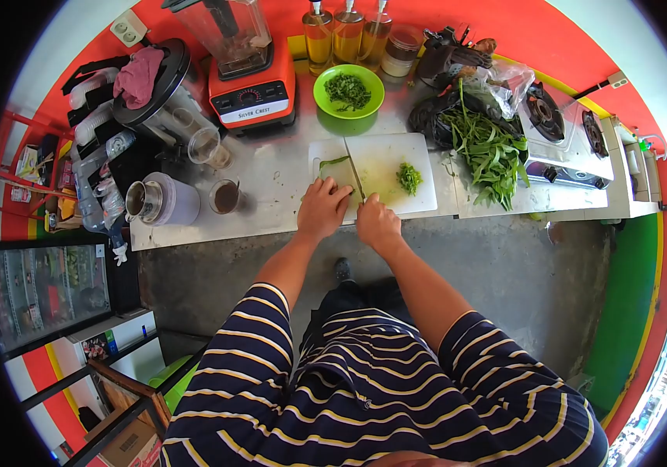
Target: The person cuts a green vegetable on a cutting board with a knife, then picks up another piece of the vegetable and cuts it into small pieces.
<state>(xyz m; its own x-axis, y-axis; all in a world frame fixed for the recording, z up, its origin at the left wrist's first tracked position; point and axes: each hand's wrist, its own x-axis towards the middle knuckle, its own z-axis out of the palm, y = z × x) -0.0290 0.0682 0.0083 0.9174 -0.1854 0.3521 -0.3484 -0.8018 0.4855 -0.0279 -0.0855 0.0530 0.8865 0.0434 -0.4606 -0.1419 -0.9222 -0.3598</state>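
A white cutting board [388, 148] lies on the metal counter. My right hand [378, 221] is closed round the handle of a knife [353, 165], whose blade points away from me across the board. Just left of the blade, my left hand [324, 206] rests on the board's left part with its fingers bent together; what they press on is mostly hidden. A green piece [334, 162] lies beyond its fingertips. Chopped greens [409, 178] form a small pile at the board's right. Behind the board stands a green bowl [376, 95] holding chopped dark leaves [347, 92].
Leafy greens [489, 152] lie right of the board, beside a gas stove [563, 156]. An orange blender [252, 97] and oil bottles [347, 37] stand behind. Leftward are a glass of brown liquid [225, 197] and a jug [174, 200].
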